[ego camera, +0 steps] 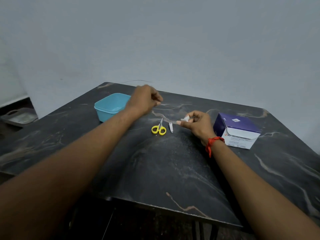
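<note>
My right hand (pixel 195 125) hovers over the dark marble table (pixel 164 167) and pinches a small white swab (pixel 185 118) between thumb and fingers. A red thread is tied round that wrist. My left hand (pixel 144 99) is raised further back, beside the blue tub, blurred, with its fingers curled; whether it holds anything is unclear. Small scissors with yellow handles (pixel 159 129) lie on the table between the hands. A small metal nail clipper (pixel 170 127) lies just right of them.
An open light-blue plastic tub (pixel 108 108) stands at the back left of the table. A purple and white box of alcohol swabs (pixel 237 130) sits at the right. A grey tray (pixel 19 116) lies off the table at far left. A wall is behind.
</note>
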